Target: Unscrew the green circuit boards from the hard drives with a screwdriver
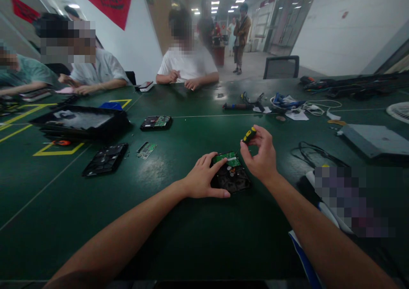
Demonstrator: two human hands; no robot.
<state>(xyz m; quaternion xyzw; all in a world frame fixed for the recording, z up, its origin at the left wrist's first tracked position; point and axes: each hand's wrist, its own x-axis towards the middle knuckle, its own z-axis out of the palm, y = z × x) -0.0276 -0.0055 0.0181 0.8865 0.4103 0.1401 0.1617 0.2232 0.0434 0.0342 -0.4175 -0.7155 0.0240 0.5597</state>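
Observation:
A flat black device casing (234,181) with a green circuit board (233,162) along its far side lies on the green table in front of me. My left hand (204,176) rests over its left side, fingers spread, with a fingertip on the board and the thumb by the near edge. Between the fingertips and thumb of my right hand (262,154) is a black and yellow screwdriver (249,134), tilted above the board's right end. Its thin shaft points down toward the board; whether the tip touches a screw is too small to tell.
To the left lie a loose circuit board (147,150), a black casing (106,159), a drive with a green board (156,122) and black trays (83,120). Cables (287,101) and a grey metal box (375,140) are on the right. Several people sit across the table.

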